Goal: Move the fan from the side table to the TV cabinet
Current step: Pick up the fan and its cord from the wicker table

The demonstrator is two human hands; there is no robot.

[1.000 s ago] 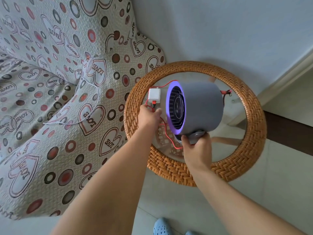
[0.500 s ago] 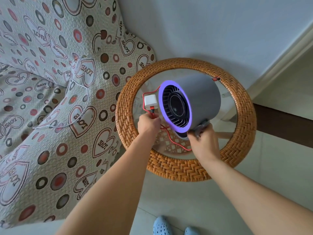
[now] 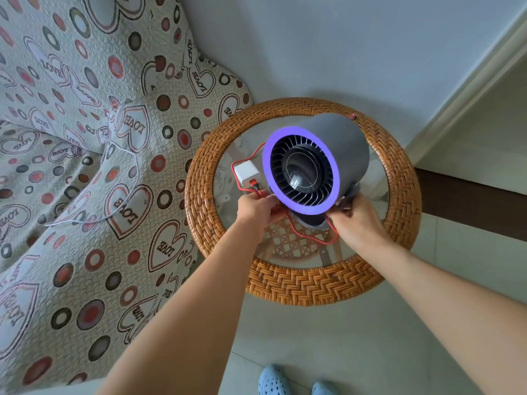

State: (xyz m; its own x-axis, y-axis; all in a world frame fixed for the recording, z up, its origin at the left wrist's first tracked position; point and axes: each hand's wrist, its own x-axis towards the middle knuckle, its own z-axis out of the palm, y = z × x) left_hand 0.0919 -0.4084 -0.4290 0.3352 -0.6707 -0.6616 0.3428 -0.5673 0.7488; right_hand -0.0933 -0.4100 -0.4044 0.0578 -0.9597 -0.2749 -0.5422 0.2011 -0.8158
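A grey drum-shaped fan [image 3: 336,149] with a purple front ring is raised and tilted above the round wicker side table [image 3: 313,283] with a glass top. My right hand [image 3: 352,220] grips the fan's base from the right. My left hand [image 3: 256,210] is closed on the red cable [image 3: 302,236] just below a white charger plug [image 3: 247,173] that lies on the glass. The cable loops under the fan. The TV cabinet is out of sight.
A sofa covered in heart-and-circle fabric [image 3: 85,166] touches the table's left side, with a thin white cable [image 3: 125,155] lying on it. A white wall rises behind. Tiled floor and my blue slippers [image 3: 273,380] are below; a doorway edge stands at the right.
The fan has risen off the glass and turned its purple-ringed face toward me. My right hand stays on its base and my left hand stays on the red cable.
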